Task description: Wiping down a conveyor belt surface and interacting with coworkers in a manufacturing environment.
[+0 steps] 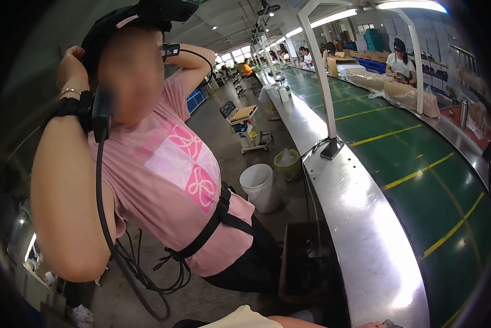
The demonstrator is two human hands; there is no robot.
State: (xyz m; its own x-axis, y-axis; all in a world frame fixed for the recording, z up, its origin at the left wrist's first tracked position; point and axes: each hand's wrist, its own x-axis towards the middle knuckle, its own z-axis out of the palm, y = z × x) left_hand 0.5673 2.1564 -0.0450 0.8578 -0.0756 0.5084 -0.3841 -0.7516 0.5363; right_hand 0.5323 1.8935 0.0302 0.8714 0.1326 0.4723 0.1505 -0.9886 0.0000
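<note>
Neither my left hand nor my right hand can be made out. Close on the left stands a person in a pink T-shirt (pixel 174 158), both arms raised to the head. That person's one visible hand (pixel 73 68) is beside a dark head-worn device (pixel 128 22), and a black strapped wrist device (pixel 86 112) trails a cable. The other hand is hidden behind the head. At the lower edge, a cream sleeve (pixel 242 318) and a bare arm reach toward the metal ledge (pixel 360 235); whose they are, I cannot tell.
A green conveyor belt (pixel 382 128) with yellow stripes runs into the distance beside the ledge. A white post (pixel 323 76) rises from it. On the floor are a white bucket (pixel 257 188), a green bucket (pixel 287 164) and a brown box (pixel 297 262). Several people work farther back.
</note>
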